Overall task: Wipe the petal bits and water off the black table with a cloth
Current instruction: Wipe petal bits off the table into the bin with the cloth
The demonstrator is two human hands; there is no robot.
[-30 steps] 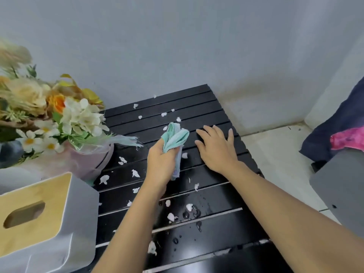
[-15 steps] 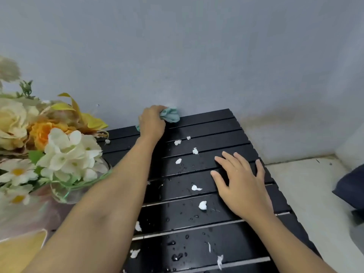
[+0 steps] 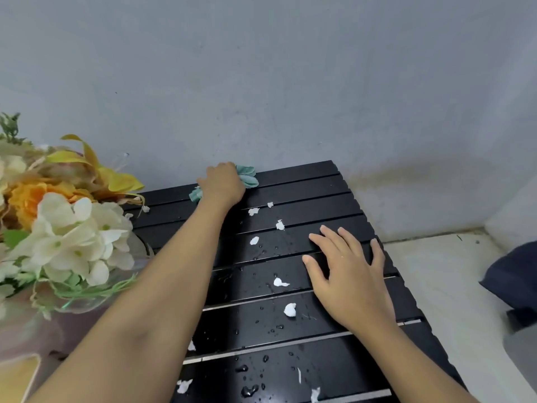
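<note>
My left hand (image 3: 223, 184) grips the bunched teal cloth (image 3: 247, 176) at the far edge of the black table (image 3: 305, 181), against the wall. My right hand (image 3: 347, 282) lies flat, fingers straight and spread, on the slats. White petal bits (image 3: 289, 309) and water drops (image 3: 249, 390) dot the slats between my arms.

A bouquet (image 3: 66, 228) fills nine o'clock — cream, orange and yellow blooms above filmy pinkish wrapping (image 3: 29, 330). A yellowish box corner (image 3: 17, 376) peeks in at seven o'clock. A grey wall (image 3: 290, 82) spans twelve o'clock; pale floor (image 3: 441, 274) lies at three o'clock — dark blue fabric (image 3: 514, 274) sits at its outer edge.
</note>
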